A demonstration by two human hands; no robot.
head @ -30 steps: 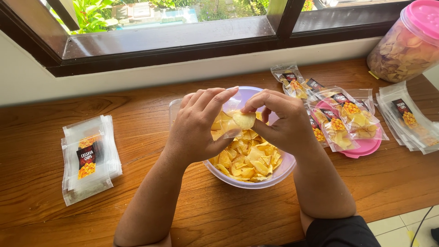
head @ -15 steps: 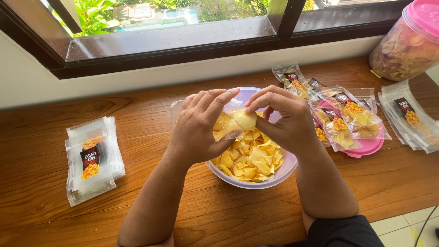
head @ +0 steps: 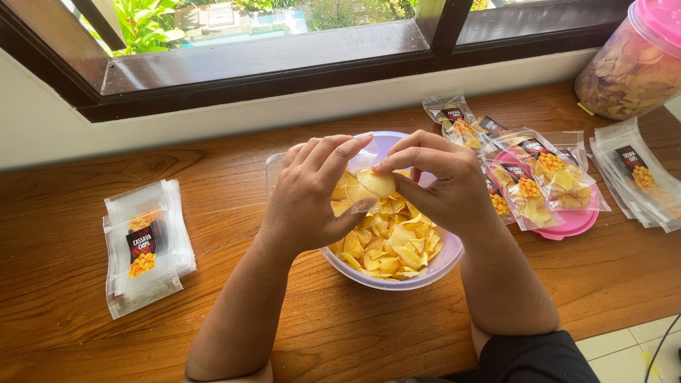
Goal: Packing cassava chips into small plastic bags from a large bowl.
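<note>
Left hand (head: 308, 195) closed on clear pouch (head: 351, 193); chip (head: 376, 183) pinched by right hand (head: 440, 186) above bowl (head: 443, 259), mid-counter.

Pink-lidded jar (head: 631, 64) cut off at the right edge, clear pouch (head: 340, 188) mostly hidden behind left hand (head: 308, 195)

A brown wooden table (head: 78, 340) with strong grain runs along the wall under a window. On it, at the left, lies a stack of empty clear pouches (head: 145, 245) with dark labels. Near the middle stands a pale purple plastic bowl (head: 440, 266) full of yellow chips. Just right of the bowl a pink lid (head: 571, 225) lies flat, with filled chip packets (head: 539, 181) heaped on and around it. At the far right lies another stack of clear pouches (head: 638, 177), and behind it stands a big plastic jar (head: 624, 78) of chips with a pink top.
</note>
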